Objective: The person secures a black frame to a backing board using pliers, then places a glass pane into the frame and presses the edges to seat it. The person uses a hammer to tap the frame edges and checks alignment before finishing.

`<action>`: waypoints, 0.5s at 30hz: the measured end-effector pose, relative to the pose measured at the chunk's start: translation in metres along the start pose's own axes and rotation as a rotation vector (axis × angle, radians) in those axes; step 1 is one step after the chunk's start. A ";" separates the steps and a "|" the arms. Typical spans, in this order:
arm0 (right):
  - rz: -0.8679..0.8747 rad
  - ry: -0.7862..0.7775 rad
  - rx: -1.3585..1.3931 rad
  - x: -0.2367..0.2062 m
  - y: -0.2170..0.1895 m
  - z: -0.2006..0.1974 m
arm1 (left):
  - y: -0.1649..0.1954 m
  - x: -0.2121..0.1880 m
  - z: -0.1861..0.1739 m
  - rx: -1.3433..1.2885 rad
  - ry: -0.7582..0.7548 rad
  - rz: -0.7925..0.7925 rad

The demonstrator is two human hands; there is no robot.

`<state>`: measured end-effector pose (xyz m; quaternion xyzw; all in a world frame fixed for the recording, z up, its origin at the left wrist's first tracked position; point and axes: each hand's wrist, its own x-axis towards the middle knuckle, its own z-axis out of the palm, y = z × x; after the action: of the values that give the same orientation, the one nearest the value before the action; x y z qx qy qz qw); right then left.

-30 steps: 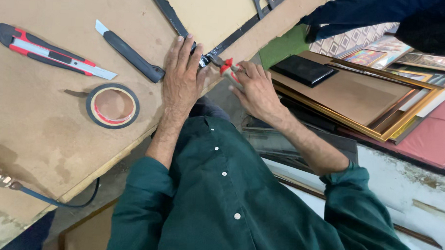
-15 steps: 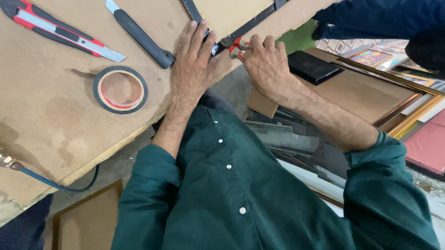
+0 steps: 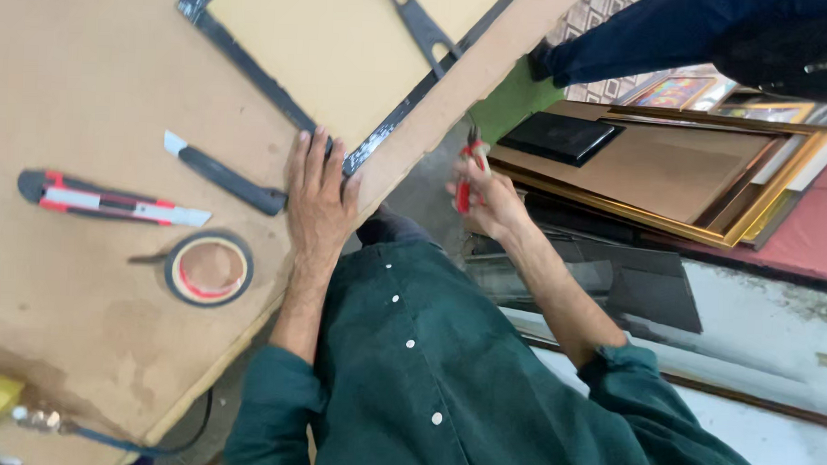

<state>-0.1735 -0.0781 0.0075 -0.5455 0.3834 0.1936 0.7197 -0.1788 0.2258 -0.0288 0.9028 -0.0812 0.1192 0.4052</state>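
Your left hand [image 3: 318, 197] lies flat and open, pinning the black frame [image 3: 254, 66] to the counter [image 3: 89, 84]; your right hand [image 3: 488, 194], off the edge, holds red-handled pliers [image 3: 471, 166] in its grip.

A framing workshop: stacked picture frames [image 3: 708, 192], knives, tape on workbench [image 3: 89, 84].

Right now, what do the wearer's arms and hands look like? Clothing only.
Both hands are bare: left hand, right hand; no gloves, rings or watch visible. Dark green long-sleeved shirt with small white buttons down the front. Both sleeves are pushed up, the right sleeve cuff bunched near the elbow. No markings visible.
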 end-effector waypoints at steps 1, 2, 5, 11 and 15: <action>0.088 0.025 0.030 -0.001 -0.007 -0.019 | 0.000 0.002 0.001 -0.006 0.008 0.013; 0.111 0.094 0.046 -0.002 -0.010 -0.041 | 0.000 0.003 0.003 -0.013 0.015 0.014; 0.155 0.240 0.022 -0.002 -0.020 -0.091 | 0.004 0.006 0.005 -0.029 -0.004 -0.014; -0.220 0.095 -0.250 0.062 -0.101 -0.129 | 0.045 0.037 0.036 0.085 0.114 -0.018; -0.597 -0.077 -0.746 0.124 -0.208 -0.110 | 0.085 0.102 0.108 0.001 0.091 0.012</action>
<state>0.0127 -0.2668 0.0330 -0.8452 0.0876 0.1228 0.5127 -0.0855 0.0838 -0.0094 0.8961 -0.0682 0.1624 0.4074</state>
